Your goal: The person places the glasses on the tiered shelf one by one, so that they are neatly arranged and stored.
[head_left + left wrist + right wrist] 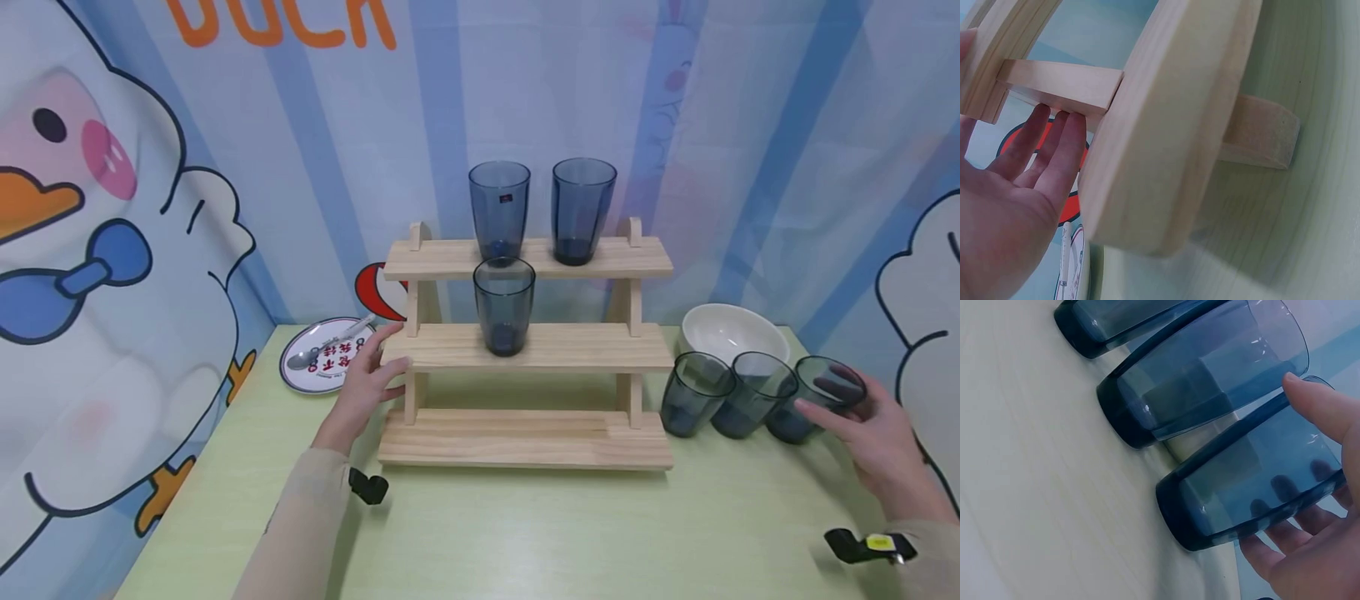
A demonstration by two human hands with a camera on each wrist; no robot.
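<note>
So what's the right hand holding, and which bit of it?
The right hand holds the rightmost glass by the sides of its upper part, towards the rim.

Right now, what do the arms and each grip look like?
They belong to a person. The left grip and right grip are ungloved human hands. The left sleeve and right sleeve are pale beige. A small black device sits at the left wrist; another at the right bears a yellow patch. No cables show.
</note>
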